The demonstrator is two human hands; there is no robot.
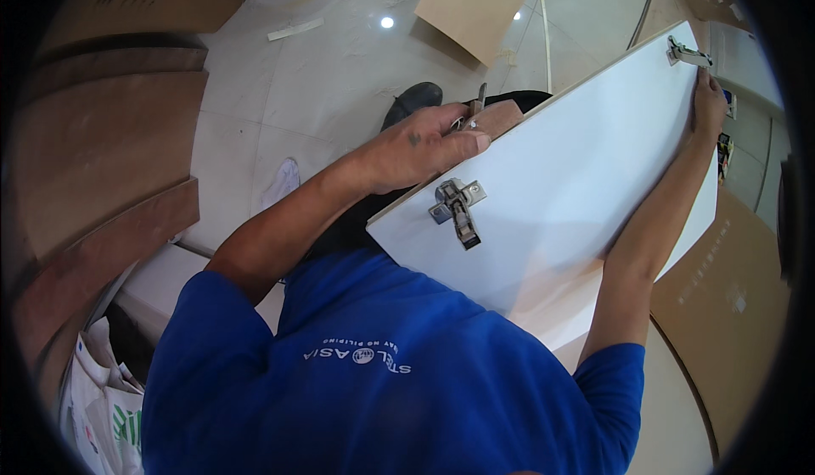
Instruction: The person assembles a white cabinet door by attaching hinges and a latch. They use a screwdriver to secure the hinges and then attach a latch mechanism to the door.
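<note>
Across my lap lies a tilted white cabinet door panel [577,169]. A metal hinge [458,212] is fixed near its lower left corner, and a second hinge [688,54] sits at the far right corner. My left hand [416,148] is closed at the panel's upper long edge, around a small brown flat piece [497,119]. A thin metal part [482,95] sticks up beside that piece; its kind is unclear. My right hand [710,106] is closed on the panel's right edge, just below the far hinge, with some fingers hidden behind it.
Brown boards [110,161] are stacked at the left, above a white plastic bag [102,399]. On the tiled floor [331,76] lie a brown sheet [475,8] and a pale strip [295,29]. A large cardboard piece [730,305] is at the right.
</note>
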